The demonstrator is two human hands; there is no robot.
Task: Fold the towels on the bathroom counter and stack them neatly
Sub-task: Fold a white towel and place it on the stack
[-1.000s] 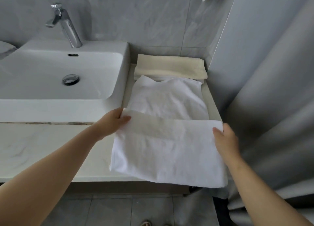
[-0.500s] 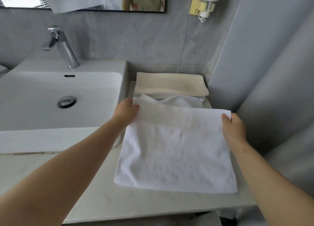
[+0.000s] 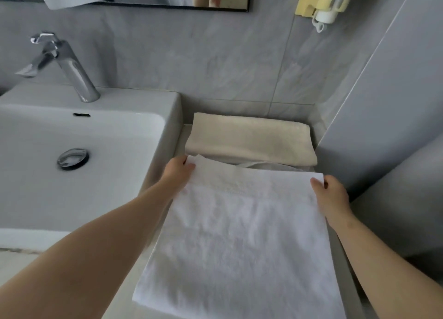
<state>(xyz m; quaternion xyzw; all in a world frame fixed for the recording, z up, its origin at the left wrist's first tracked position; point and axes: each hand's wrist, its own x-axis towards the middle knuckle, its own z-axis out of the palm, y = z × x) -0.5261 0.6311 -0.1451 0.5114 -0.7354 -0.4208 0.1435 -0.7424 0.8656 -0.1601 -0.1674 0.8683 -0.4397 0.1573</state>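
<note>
Sink basin (image 3: 167, 126) fills the left. On the counter (image 3: 16, 266) strip to its right lies the white towel (image 3: 239, 234), doubled over, long axis running from me twd the back wall, free edges at the far end. Behind it, vs. the wall, sits the cream towel (image 3: 249, 138), already folded, long axis left-right. So approx: one towel done, white one mid-fold, w/ another fold plus stacking left, I judge. Left hand (image 3: 176, 172) pinches the far-left corner, right hand (image 3: 332, 194) the far-right; hands well apart.
</note>
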